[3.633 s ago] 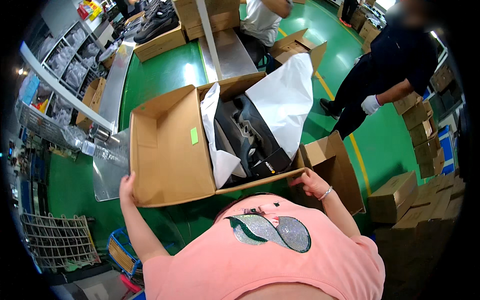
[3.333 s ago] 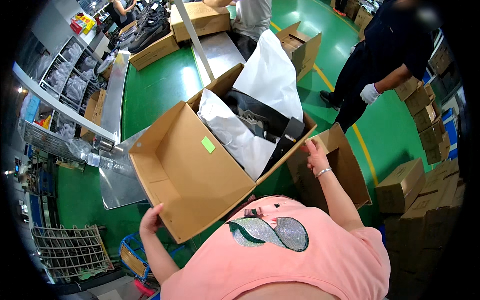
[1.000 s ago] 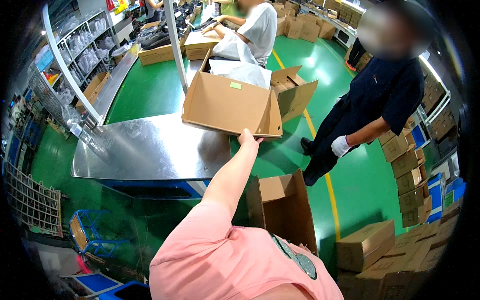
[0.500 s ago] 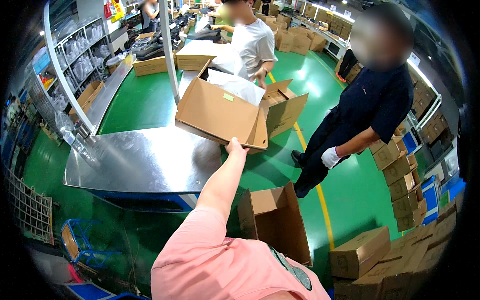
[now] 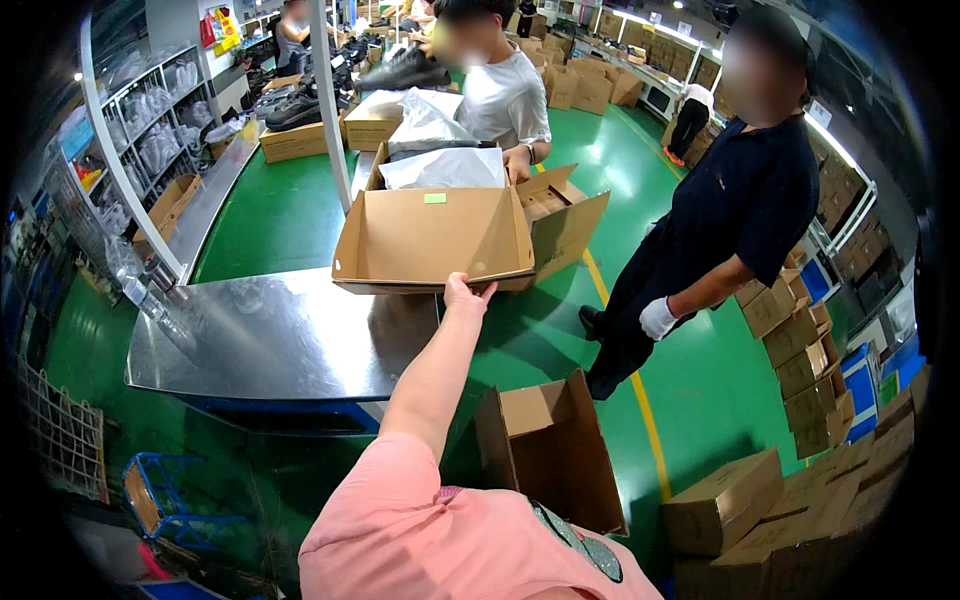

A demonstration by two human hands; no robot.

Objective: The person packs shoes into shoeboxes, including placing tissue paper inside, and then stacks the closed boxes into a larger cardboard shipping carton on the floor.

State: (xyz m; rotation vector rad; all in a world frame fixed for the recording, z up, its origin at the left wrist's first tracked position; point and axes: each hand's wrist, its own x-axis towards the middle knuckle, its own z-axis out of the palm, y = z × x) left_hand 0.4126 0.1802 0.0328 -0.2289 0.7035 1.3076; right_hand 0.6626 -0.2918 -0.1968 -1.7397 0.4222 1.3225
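and here's our left hand (image 5: 463,291) out at a long reach, fingers (image 5: 486,290) clamped on the near rim of the lid (image 5: 440,240); which of them sit below the cardboard we can't quite tell. we'd call that rim the sensible hold, thin enough to pinch and the nearest part to us. the right hand is out of view, so we can't say whether its fingers are apart or together.

the cardboard box (image 5: 376,178) itself lies behind its lid, near the far end of the metal tabletop (image 5: 270,345), though what bears it underneath is hidden. the lid is folded open our way, hence the bare inner face and the green sticker (image 5: 435,198) turned toward us. over the box we have white paper (image 5: 445,168), likely there as wrapping; what it covers mostly stays out of sight.

on the far right corner, a co-worker's hand (image 5: 517,164) is close in, touching or just beside, which may explain why the box stands so far from us. just right of it, an open carton (image 5: 572,225). and over by the left edge, a clear bottle (image 5: 145,300), probably parked there to leave working room.
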